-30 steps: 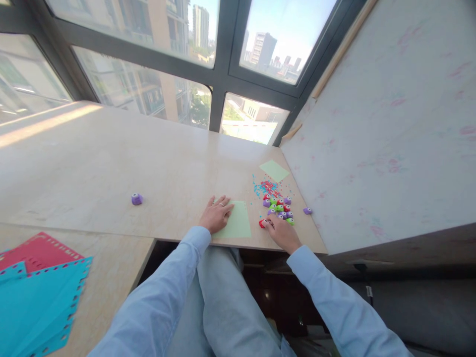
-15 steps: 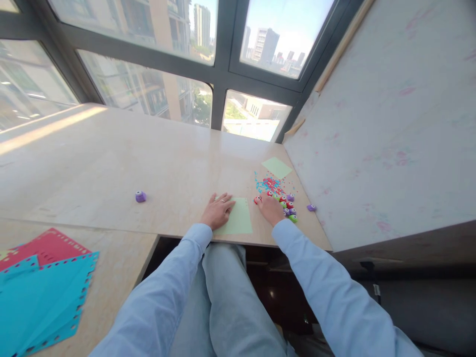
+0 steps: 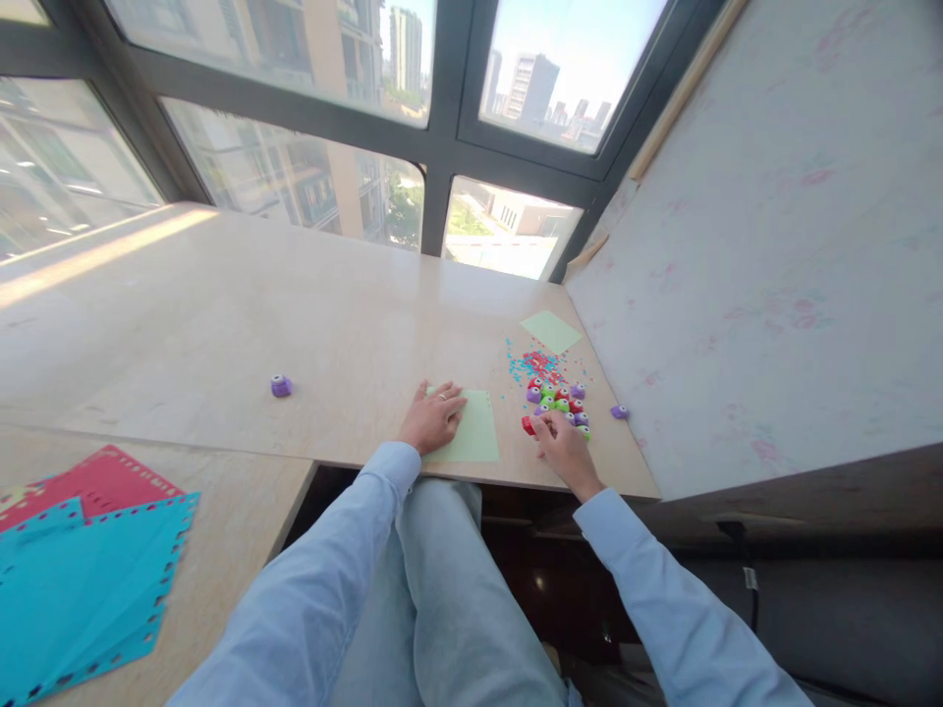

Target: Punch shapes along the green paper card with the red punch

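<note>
My left hand (image 3: 433,420) lies flat with its fingers spread, pressing on a pale green sheet of paper (image 3: 478,432) near the table's front edge. Small marks show near the sheet's top right corner. Right of the sheet, my right hand (image 3: 564,447) is closed in a pinch on a small red craft punch (image 3: 528,425), at the near left side of a cluster of punches. The cluster holds several red, green and purple craft punches (image 3: 562,405), partly covered by my right hand.
Beyond the cluster lie red and blue paper bits (image 3: 541,365) and another green sheet (image 3: 551,332). Single purple punches sit by the wall (image 3: 620,411) and at the left (image 3: 281,385). Hole-edged blue paper (image 3: 88,599) and red paper (image 3: 122,483) lie at the lower left.
My right hand has moved right and toward me with the red punch, from the cluster's upper left to its near side. My left hand stays on the green sheet.
</note>
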`<state>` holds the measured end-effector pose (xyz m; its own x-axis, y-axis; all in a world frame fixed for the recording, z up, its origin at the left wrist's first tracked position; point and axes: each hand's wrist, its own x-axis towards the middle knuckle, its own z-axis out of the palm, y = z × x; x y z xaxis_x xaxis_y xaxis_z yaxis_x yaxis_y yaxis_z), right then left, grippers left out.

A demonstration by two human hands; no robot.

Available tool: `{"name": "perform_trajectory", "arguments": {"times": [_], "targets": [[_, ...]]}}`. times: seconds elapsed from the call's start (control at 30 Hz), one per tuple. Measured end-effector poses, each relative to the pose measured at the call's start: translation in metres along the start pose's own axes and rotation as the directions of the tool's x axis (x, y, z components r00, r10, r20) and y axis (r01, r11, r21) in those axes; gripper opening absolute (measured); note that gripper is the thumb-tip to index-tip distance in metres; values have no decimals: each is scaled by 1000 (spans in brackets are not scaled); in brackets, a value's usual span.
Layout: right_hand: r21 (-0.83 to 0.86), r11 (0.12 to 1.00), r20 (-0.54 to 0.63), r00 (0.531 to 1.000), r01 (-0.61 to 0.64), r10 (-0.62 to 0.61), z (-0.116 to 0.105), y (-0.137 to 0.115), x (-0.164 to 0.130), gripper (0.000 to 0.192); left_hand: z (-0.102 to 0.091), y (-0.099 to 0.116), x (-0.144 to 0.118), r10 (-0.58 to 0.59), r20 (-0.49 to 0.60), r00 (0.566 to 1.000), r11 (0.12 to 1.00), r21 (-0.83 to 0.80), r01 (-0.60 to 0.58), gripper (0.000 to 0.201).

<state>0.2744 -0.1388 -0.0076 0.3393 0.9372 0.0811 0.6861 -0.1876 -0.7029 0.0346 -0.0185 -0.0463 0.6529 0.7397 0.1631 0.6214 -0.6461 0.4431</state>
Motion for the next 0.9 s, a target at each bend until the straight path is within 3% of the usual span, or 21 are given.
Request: {"name": "perform_trajectory", "arguments": {"times": [0.17,0.3,0.43,0.53,0.67,0.8,0.9], "targets": [[196,980,35,999,-39,33,18,3,-1,39,0,3,-7,22,-20,1000,1000,13,-22,35],[338,940,7,998,50,-56,39,9,28,43,1,3,-8,25,-36,999,1000,18,-24,34],[359,928,-12,995,98,-100,58,6,65,45,3,5,-9,28,-60,998,999,40,-26,32],[375,912,-96,986,164,-137,65,-4,81,44,3,6,-9,34,-67,997,997,65,-30,31],[378,891,-220,959,252,-178,61,-11,74,39,4,5,-9,47,-72,996,996,76,-41,30],[308,924,-146,971,227,-190,49,2,49,35,6,5,-9,98,-133,986,990,111,-83,25],[204,950,-72,972,235,-225,43,14,34,32,5,5,-10,150,-267,952,981,158,-110,21]]}}
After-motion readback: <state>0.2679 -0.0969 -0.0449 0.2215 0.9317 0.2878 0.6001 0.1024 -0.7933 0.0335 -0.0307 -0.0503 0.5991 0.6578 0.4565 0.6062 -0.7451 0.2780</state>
